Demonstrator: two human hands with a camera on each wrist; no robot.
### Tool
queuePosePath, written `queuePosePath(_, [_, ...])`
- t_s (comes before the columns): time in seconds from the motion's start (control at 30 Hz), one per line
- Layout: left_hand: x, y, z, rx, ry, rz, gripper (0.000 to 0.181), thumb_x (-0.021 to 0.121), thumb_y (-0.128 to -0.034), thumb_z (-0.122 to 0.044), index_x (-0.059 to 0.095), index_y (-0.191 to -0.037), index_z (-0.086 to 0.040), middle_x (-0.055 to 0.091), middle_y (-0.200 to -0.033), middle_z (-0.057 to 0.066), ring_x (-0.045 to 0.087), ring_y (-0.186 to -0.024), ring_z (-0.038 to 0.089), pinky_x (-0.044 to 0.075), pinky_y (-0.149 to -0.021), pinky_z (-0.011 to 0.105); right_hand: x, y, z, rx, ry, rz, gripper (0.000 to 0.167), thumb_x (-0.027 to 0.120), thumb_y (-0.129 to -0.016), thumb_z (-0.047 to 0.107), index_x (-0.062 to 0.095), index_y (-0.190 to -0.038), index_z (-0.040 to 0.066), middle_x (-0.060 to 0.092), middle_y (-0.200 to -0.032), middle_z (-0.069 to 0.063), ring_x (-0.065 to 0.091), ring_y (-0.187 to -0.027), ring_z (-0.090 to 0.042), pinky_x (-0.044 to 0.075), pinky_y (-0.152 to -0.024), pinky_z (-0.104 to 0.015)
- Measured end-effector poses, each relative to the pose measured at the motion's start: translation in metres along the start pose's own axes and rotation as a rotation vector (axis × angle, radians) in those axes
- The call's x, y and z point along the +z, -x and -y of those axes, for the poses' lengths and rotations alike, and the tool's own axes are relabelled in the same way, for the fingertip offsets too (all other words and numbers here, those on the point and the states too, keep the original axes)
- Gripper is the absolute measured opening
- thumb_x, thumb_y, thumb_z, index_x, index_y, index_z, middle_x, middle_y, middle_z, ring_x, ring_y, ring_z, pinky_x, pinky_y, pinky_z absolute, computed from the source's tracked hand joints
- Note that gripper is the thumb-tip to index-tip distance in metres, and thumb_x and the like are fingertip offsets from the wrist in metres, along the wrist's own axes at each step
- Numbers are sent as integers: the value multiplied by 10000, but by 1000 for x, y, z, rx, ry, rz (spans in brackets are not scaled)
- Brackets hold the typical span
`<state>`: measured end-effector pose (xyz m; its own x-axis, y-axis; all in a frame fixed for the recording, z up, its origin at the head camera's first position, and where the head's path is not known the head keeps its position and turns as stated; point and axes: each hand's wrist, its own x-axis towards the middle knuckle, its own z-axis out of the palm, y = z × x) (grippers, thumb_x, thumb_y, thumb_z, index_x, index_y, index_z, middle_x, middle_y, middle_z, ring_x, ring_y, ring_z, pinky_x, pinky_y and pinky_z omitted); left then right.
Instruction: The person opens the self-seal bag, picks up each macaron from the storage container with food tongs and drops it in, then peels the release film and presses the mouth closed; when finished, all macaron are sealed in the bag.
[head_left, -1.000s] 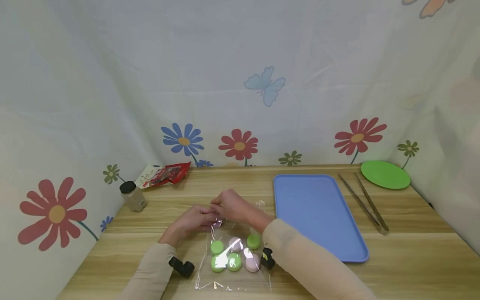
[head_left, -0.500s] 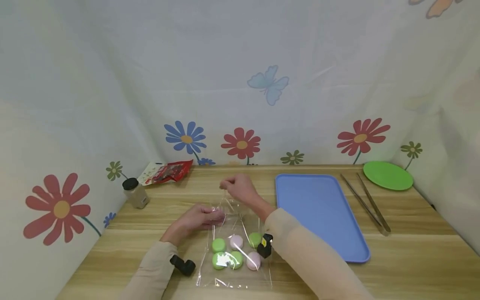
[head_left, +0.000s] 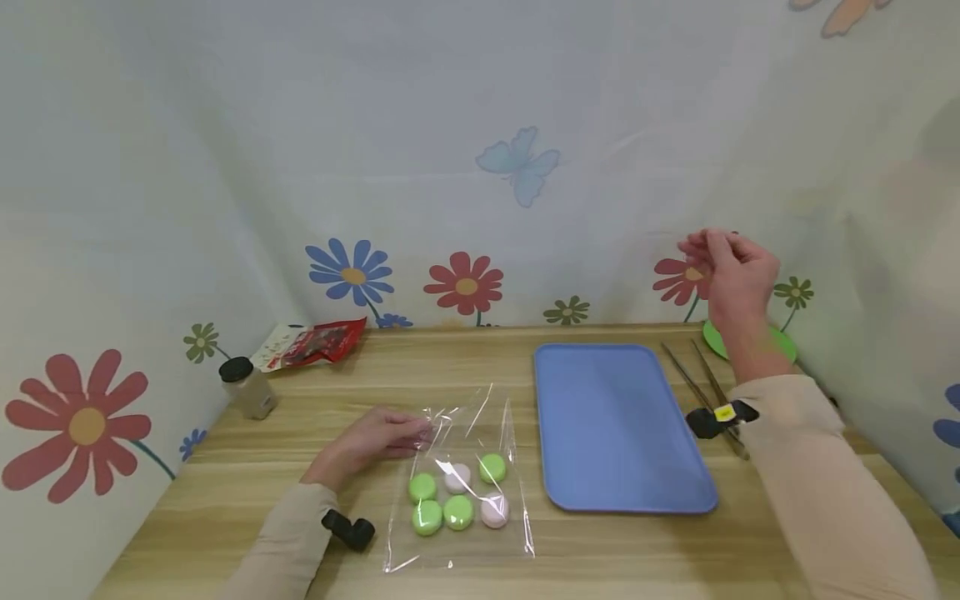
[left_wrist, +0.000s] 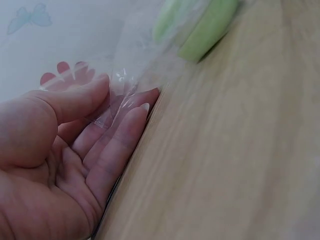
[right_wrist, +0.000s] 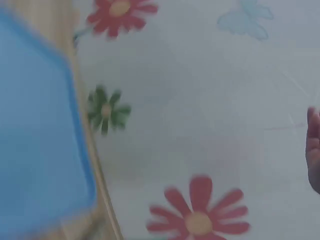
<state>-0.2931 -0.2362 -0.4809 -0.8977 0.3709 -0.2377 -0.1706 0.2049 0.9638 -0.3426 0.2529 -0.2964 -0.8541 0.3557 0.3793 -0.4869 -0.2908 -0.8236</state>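
Note:
My left hand [head_left: 386,435] pinches the upper left corner of a clear plastic bag [head_left: 480,546] on the table; in the left wrist view, the film passes between thumb and fingers [left_wrist: 117,155]. Inside the bag lie several macarons, green ones [head_left: 458,512] and pale pink ones [head_left: 494,510], in two rows. My right hand [head_left: 738,275] is raised at the right, above the tongs and plate, with thumb close to the bent fingers. Whether something thin and clear is between them cannot be made out. Only the edge of that hand [right_wrist: 314,150] shows in the right wrist view.
Right of the bag is a blue tray [head_left: 622,429]. Beyond it lie metal tongs [head_left: 693,379] and a green plate [head_left: 782,343], partly hidden by my right arm. A black-lidded jar [head_left: 249,387] and a red packet [head_left: 318,343] stand at the back left.
My right hand pulled upward from the bag's top edge, then swung away to the right and up over the plate. My left hand has stayed at the bag's corner.

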Motion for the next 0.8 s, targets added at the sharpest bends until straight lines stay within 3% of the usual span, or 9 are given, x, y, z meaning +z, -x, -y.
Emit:
queuePosePath(0.1, [-2,2,0,-15,8,-4,418,667,-978,-262,662,-1244,61,710,-1153,184,695,-1054,238,558,-911,365,-21,16,-3,-185,485,244,238,697,-954,146,743,-1085,-47,759,-899,-84,695,-708,-89,515,-632,-141])
queuePosePath(0.17, [-3,3,1,-17,7,-3,417,664,-981,-264,661,-1247,58,709,-1157,183,694,-1058,238,556,-914,364,-31,31,-17,-372,801,404,172,701,-946,98,765,-1065,-9,764,-910,-79,677,-698,-64,487,-593,-142])
queuePosePath(0.23, [-2,4,1,-20,8,-5,416,666,-979,-265,664,-1244,56,712,-1151,182,696,-1052,237,557,-911,362,-37,44,-37,-543,975,566,131,721,-906,15,779,-1022,-1,760,-915,-121,695,-724,-111,512,-582,-188])
queuePosePath(0.3, [-2,4,2,-17,7,-5,414,666,-979,-266,666,-1241,55,713,-1146,181,699,-1045,235,559,-907,360,-40,56,-57,-616,1072,716,112,741,-863,-34,780,-964,-9,754,-873,-119,699,-717,-181,554,-605,-270])
queuePosePath(0.43, [1,5,2,-14,12,-2,413,671,-976,-267,669,-1239,52,716,-1140,177,702,-1034,230,561,-902,357,-45,69,-88,-534,1205,962,86,702,-878,-40,741,-813,-1,703,-740,-49,661,-677,-193,555,-614,-374])
queuePosePath(0.53, [2,5,1,-14,10,3,406,669,-977,-266,673,-1235,47,717,-1140,175,702,-1032,227,562,-902,355,-49,75,-99,-399,1287,1041,187,670,-916,10,710,-733,15,646,-652,-4,587,-614,-150,517,-593,-358])
queuePosePath(0.67, [2,4,0,-8,-6,16,393,661,-982,-266,679,-1227,40,715,-1146,175,701,-1036,234,559,-908,358,-51,75,-100,-292,1363,1003,154,682,-941,110,781,-869,16,738,-803,-73,703,-771,-239,573,-699,-415])
queuePosePath(0.73, [1,3,-1,-6,-12,16,390,662,-981,-268,683,-1222,36,715,-1145,174,701,-1034,236,559,-906,358,-51,73,-99,-280,1392,960,143,704,-927,113,789,-984,14,760,-948,-104,715,-941,-307,576,-802,-471])
queuePosePath(0.8, [-1,2,-2,-5,-9,15,389,662,-981,-268,683,-1223,37,715,-1144,175,702,-1033,237,561,-904,360,-51,70,-97,-278,1402,913,126,716,-907,65,780,-987,-7,756,-959,-127,702,-971,-343,566,-823,-496])
